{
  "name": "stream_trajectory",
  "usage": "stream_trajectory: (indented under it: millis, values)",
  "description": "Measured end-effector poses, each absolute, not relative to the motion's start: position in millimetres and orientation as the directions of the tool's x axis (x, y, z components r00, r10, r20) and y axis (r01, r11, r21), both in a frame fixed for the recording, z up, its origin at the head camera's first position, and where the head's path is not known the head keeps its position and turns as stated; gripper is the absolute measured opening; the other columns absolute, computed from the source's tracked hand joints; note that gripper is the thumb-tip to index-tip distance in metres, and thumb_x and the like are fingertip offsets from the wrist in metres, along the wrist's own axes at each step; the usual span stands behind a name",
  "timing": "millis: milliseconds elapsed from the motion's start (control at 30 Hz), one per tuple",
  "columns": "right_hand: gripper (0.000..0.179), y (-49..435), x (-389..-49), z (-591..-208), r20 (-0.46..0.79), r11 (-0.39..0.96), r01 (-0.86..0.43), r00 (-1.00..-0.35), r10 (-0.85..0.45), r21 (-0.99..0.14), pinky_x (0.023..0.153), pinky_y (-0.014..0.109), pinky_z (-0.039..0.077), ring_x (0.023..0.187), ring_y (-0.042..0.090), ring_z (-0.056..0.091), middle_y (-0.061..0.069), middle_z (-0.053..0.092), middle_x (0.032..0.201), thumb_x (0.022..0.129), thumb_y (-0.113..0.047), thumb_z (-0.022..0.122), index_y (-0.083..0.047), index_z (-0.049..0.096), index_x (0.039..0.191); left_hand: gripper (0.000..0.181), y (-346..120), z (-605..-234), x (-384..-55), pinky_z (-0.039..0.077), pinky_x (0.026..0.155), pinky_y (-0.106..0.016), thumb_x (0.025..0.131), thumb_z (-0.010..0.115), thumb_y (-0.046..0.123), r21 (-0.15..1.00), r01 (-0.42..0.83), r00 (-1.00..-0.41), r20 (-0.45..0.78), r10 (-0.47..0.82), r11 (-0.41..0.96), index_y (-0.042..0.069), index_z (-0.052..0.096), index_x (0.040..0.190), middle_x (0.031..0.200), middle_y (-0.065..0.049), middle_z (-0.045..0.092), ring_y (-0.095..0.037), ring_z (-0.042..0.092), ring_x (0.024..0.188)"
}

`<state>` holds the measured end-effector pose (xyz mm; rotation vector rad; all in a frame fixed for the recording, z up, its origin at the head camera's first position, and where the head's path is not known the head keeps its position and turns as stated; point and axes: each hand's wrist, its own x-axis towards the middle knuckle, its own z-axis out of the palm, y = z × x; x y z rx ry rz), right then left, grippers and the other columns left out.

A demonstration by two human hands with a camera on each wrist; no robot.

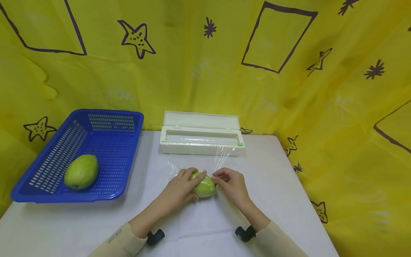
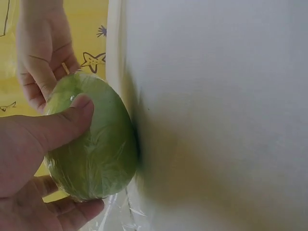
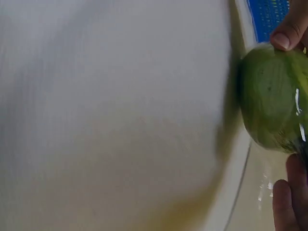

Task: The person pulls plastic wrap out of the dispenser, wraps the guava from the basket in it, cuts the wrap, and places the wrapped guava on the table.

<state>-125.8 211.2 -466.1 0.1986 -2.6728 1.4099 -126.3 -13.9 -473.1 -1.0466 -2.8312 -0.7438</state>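
Observation:
A smooth oval green fruit [image 1: 205, 188], tightly covered in shiny cling film, rests on the white table. My left hand [image 1: 178, 189] grips it from the left; in the left wrist view the thumb [image 2: 72, 120] lies across its side and the fingers curl round one end. At the fruit's right end, my right hand [image 1: 233, 186] pinches the film between thumb and forefinger. Clear cling film [image 1: 223, 157] stretches in creases from the fruit back to a white dispenser box [image 1: 202, 149]. The wrapped fruit [image 3: 272, 98] partly hides the right fingers in the left wrist view.
The dispenser's lid [image 1: 200, 120] stands raised, with the film roll [image 1: 199, 138] inside. A blue plastic basket [image 1: 69, 198] at the left holds another green fruit [image 1: 81, 172] with a stem. Yellow patterned curtain [image 1: 179, 71] hangs behind and beside the table [image 1: 273, 160].

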Motion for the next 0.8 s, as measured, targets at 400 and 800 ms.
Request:
stream_trajectory:
  millis: [400, 800]
  values:
    - [0.063, 189.7, -94.4, -441.4, 0.259, 0.87, -0.49, -0.849, -0.461, -0.056, 0.085, 0.042, 0.058, 0.108, 0.032, 0.067, 0.014, 0.072, 0.113, 0.081, -0.01, 0.071, -0.012, 0.053, 0.141, 0.081, -7.5, -472.6, -124.7, 0.055, 0.083, -0.048, 0.077, 0.085, 0.033, 0.368, 0.616, -0.787, 0.243, 0.567, 0.697, 0.021, 0.049, 0.148, 0.136, -0.014, 0.052, -0.034, 0.052, 0.118]
    - [0.084, 190.1, -91.3, -444.2, 0.172, 0.783, -0.492, -0.87, -0.463, -0.38, 0.108, 0.057, 0.04, 0.143, 0.043, 0.035, 0.023, 0.039, 0.154, 0.084, -0.033, 0.078, -0.006, 0.037, 0.153, 0.099, -6.4, -477.5, -121.2, 0.051, 0.099, -0.049, 0.08, 0.083, 0.032, 0.451, 0.573, -0.816, 0.234, 0.529, 0.684, 0.014, 0.026, 0.159, 0.146, -0.016, 0.047, -0.036, 0.049, 0.128]
